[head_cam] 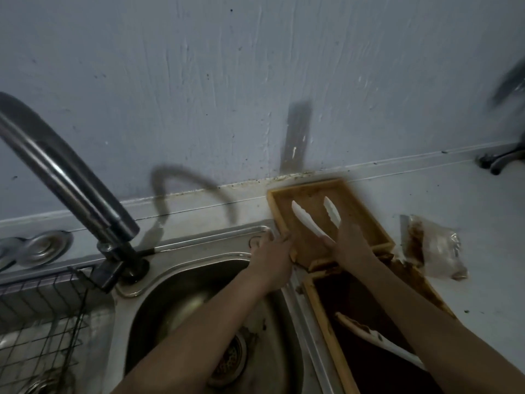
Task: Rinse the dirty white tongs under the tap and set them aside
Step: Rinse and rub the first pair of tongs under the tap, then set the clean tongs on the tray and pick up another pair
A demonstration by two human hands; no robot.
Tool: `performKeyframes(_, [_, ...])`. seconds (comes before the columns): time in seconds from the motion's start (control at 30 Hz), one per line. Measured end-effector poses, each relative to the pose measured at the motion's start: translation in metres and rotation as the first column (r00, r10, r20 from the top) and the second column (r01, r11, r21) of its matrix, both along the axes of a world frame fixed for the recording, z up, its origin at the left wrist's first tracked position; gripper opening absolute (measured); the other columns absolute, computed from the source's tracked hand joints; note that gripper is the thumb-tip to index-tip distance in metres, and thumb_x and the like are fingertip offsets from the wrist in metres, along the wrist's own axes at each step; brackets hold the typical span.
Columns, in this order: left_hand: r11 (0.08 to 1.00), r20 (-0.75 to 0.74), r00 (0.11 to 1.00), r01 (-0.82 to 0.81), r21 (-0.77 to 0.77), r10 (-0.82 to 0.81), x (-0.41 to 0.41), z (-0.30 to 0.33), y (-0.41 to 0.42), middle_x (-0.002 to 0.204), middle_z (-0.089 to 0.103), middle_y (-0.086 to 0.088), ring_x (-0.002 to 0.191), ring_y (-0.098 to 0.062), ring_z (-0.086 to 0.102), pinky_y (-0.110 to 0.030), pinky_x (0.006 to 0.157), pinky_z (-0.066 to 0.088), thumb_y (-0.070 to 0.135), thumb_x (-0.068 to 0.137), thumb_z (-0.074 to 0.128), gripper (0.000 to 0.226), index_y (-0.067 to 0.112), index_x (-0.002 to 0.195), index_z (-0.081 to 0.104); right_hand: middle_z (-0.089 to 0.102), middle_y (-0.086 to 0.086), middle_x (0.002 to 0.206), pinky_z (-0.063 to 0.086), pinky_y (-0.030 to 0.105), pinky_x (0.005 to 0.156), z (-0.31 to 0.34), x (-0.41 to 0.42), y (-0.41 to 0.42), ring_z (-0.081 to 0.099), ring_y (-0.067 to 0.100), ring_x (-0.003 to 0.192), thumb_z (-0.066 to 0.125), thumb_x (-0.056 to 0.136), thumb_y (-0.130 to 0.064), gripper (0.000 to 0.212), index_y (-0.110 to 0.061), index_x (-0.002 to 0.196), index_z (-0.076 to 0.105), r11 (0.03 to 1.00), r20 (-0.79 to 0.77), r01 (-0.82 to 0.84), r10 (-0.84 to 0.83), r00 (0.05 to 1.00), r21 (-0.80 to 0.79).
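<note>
Two hands reach forward over the corner where the sink [181, 280] meets the desk [468, 294]. The right hand [350, 245] is closed around the joined end of the white tongs [308, 223], and the two white arms of the tongs spread open, pointing away toward the wall [255, 81]. The tongs are above a brown, dirty tray [366, 211] that lies on the desk just beside the sink. The left hand [270, 260] grips the near left edge of this tray, fingers curled on the rim. A second dirty tray [324, 331] is nearer, with a smeared white utensil [377, 336] in it. The tap [65, 177] stands at the left, well apart from the tongs. A stained plastic bag [434, 245] lies on the desk to the right.
</note>
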State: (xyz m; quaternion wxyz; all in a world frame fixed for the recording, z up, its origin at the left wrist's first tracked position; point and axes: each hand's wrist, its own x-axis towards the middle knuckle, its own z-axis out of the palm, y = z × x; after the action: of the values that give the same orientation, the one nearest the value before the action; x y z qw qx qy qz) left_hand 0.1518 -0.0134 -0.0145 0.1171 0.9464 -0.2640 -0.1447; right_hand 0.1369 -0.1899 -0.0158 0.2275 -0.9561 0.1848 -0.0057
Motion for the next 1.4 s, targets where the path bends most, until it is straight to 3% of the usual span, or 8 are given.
performKeyframes(0.13, [0.986, 0.084, 0.994, 0.063, 0.157, -0.077, 0.010, -0.009, -0.008, 0.159, 0.013, 0.004, 0.141, -0.037, 0.013, -0.056, 0.110, 0.023, 0.019, 0.091, 0.048, 0.060, 0.021, 0.146, 0.024, 0.048, 0.020, 0.119, 0.045, 0.031, 0.071, -0.007, 0.014, -0.008, 0.053, 0.024, 0.088, 0.050, 0.090, -0.041, 0.058, 0.000, 0.128, 0.034, 0.994, -0.004, -0.011, 0.011, 1.000, -0.108])
performKeyframes(0.53, [0.997, -0.051, 0.998, 0.043, 0.060, -0.040, 0.012, -0.004, 0.001, 0.160, 0.010, 0.009, 0.143, -0.030, 0.017, -0.058, 0.112, 0.016, 0.008, 0.088, 0.045, 0.067, 0.030, 0.147, 0.021, 0.053, 0.018, 0.122, 0.046, 0.039, 0.090, -0.005, 0.015, -0.007, 0.053, 0.030, 0.109, 0.057, 0.088, -0.028, 0.050, -0.003, 0.128, 0.041, 0.996, 0.086, -0.037, 0.044, 0.995, -0.082])
performKeyframes(0.7, [0.953, -0.076, 0.996, 0.019, -0.303, -0.044, -0.014, 0.005, 0.015, 0.139, 0.044, -0.003, 0.124, -0.024, 0.047, -0.045, 0.098, 0.046, 0.009, 0.086, 0.053, 0.053, 0.022, 0.135, 0.038, 0.054, 0.015, 0.125, 0.035, 0.033, 0.096, 0.027, -0.038, -0.019, 0.050, 0.028, 0.115, 0.055, 0.087, -0.015, 0.040, -0.008, 0.126, 0.046, 0.990, 0.482, -0.112, 0.138, 0.865, -0.084])
performKeyframes(0.83, [0.931, 0.108, 0.994, 0.053, -0.360, -0.015, -0.046, 0.006, 0.022, 0.141, 0.043, -0.004, 0.129, -0.019, 0.040, -0.037, 0.106, 0.040, 0.011, 0.086, 0.051, 0.056, 0.018, 0.139, 0.034, 0.061, 0.021, 0.111, 0.036, 0.030, 0.098, 0.038, -0.096, -0.037, 0.053, 0.027, 0.107, 0.050, 0.085, -0.009, 0.027, -0.001, 0.111, 0.052, 0.963, 0.698, -0.061, 0.234, 0.677, -0.264])
performKeyframes(1.0, [0.951, 0.175, 0.963, 0.238, -0.200, -0.204, -0.091, -0.001, 0.022, 0.152, 0.032, 0.003, 0.141, -0.017, 0.022, -0.042, 0.116, 0.022, 0.013, 0.089, 0.044, 0.055, 0.025, 0.142, 0.033, 0.064, 0.017, 0.100, 0.039, 0.028, 0.085, 0.020, -0.159, -0.044, 0.059, 0.029, 0.096, 0.052, 0.086, -0.012, 0.019, -0.003, 0.099, 0.062, 0.924, 0.450, -0.146, 0.305, 0.839, -0.355])
performKeyframes(1.13, [0.966, 0.110, 0.964, 0.251, -0.063, -0.243, -0.113, -0.016, 0.008, 0.159, 0.012, 0.005, 0.146, -0.022, 0.004, -0.045, 0.116, 0.010, 0.015, 0.090, 0.046, 0.066, 0.025, 0.148, 0.016, 0.051, 0.011, 0.129, 0.043, 0.037, 0.094, 0.002, -0.190, -0.045, 0.049, 0.030, 0.117, 0.062, 0.083, -0.034, 0.042, -0.018, 0.121, 0.054, 0.961, 0.154, -0.051, 0.095, 0.983, -0.272])
performKeyframes(1.23, [0.974, 0.029, 0.974, 0.225, -0.009, -0.225, -0.121, -0.025, 0.002, 0.160, 0.001, 0.003, 0.146, -0.026, -0.004, -0.048, 0.116, 0.006, 0.013, 0.089, 0.050, 0.076, 0.023, 0.150, 0.005, 0.032, 0.005, 0.146, 0.036, 0.040, 0.106, -0.007, -0.202, -0.047, 0.034, 0.026, 0.132, 0.058, 0.078, -0.058, 0.074, -0.028, 0.139, 0.029, 0.990, -0.079, -0.026, 0.015, 0.997, -0.140])
performKeyframes(1.4, [0.982, -0.070, 0.982, 0.169, -0.086, -0.176, -0.126, -0.027, -0.001, 0.160, -0.002, 0.005, 0.146, -0.026, -0.001, -0.048, 0.117, 0.009, 0.007, 0.086, 0.051, 0.083, 0.024, 0.150, 0.000, 0.038, 0.005, 0.144, 0.036, 0.037, 0.107, -0.016, -0.204, -0.054, 0.036, 0.024, 0.131, 0.066, 0.077, -0.046, 0.080, -0.021, 0.141, 0.025, 0.994, -0.127, -0.043, 0.029, 0.991, -0.105])
